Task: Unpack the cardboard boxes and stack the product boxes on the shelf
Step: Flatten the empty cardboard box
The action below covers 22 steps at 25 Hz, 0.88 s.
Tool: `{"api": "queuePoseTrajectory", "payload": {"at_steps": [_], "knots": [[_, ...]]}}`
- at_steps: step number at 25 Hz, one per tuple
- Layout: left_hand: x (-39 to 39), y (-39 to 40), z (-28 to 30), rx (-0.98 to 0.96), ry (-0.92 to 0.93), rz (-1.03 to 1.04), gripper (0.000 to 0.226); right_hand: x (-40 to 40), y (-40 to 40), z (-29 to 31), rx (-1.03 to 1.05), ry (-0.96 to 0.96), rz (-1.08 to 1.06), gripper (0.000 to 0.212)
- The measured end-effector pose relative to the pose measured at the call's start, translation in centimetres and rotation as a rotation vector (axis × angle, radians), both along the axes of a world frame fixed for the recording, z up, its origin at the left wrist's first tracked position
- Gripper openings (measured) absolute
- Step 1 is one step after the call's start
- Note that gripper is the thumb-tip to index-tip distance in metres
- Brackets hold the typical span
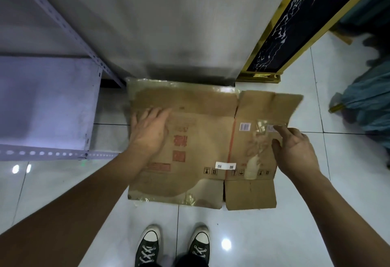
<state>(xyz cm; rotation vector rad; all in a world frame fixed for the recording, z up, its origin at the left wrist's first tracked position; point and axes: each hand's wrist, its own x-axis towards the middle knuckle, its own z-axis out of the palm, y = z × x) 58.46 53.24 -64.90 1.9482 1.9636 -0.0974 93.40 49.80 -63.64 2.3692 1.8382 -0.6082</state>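
Shoes: black sneakers (173,245) planted on the white tile floor (253,235)
Box: flattened cardboard box (202,146) lying on the floor just ahead of the feet, far edge against the grey wall
Left hand (150,130): flat on the box, fingers straight, pressing
Right hand (295,148): on the right panel, fingers loosely bent, grip unclear
Shelf (48,102): grey metal, left of the box

Left hand (150,131) flat, fingers spread; right hand (294,147) loosely curled, index finger extended.
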Motion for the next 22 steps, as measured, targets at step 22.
{"api": "queuePoseTrajectory", "payload": {"at_steps": [22], "knots": [[1.8,-13.7,25.2,0.056,-0.384,0.204,0.037,-15.8,-6.9,22.5,0.153,0.28,0.222,0.039]]}}
